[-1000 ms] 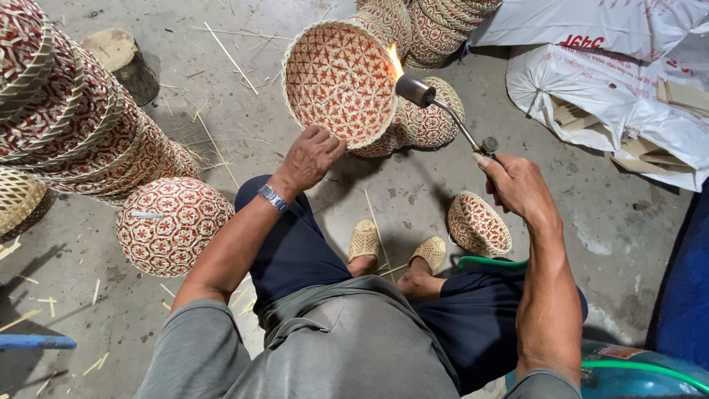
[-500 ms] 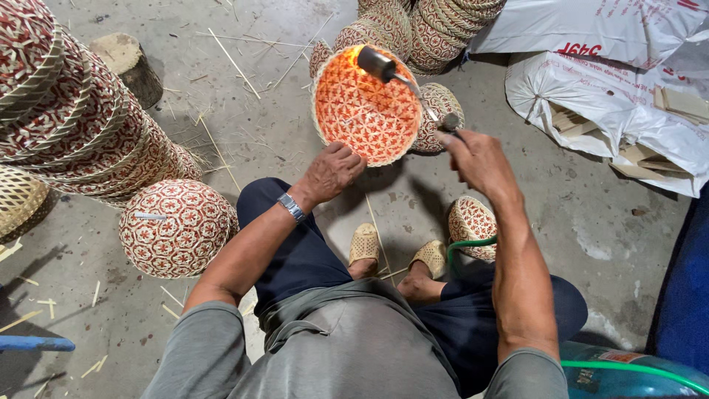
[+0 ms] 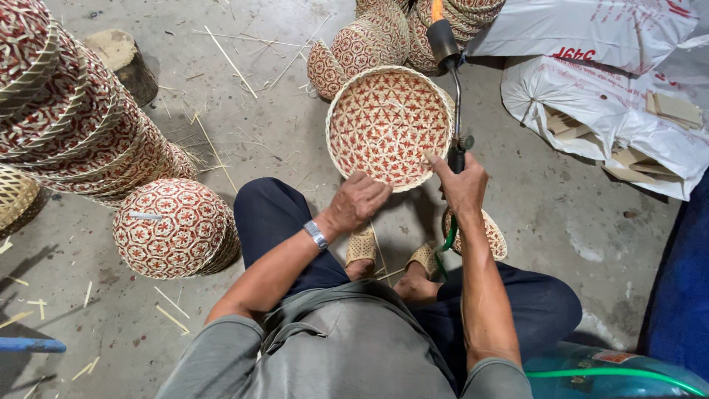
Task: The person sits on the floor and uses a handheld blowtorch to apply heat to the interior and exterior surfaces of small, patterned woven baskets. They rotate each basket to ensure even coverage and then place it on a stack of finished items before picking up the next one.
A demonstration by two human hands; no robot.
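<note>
Head view looks down past my knees to the concrete floor (image 3: 244,148) where I sit. My left hand (image 3: 360,201) grips the lower rim of a round woven basket (image 3: 388,122), red and pale straw, tipped so its open inside faces me. My right hand (image 3: 464,185) is closed around the handle of a gas torch (image 3: 452,81); its metal stem runs up just beside the basket's right rim, and a small flame burns at the nozzle near the top edge of the frame, above the basket. A green hose (image 3: 446,244) drops from under that hand.

Behind the basket lie several more patterned baskets (image 3: 362,48), partly hidden by it. On my left, 1 upturned basket (image 3: 173,225) sits near my thigh, and a tall leaning stack of baskets (image 3: 70,111) rises beside it. Another small basket (image 3: 487,233) lies behind my right forearm, mostly covered. White plastic sacks (image 3: 605,96) lie to the right, one holding flat wooden pieces.

Straw slivers litter the grey floor. A teal cylinder (image 3: 591,373) is cut off at the bottom right, a blue surface (image 3: 683,295) at the right edge, and I cannot make out what either is.
</note>
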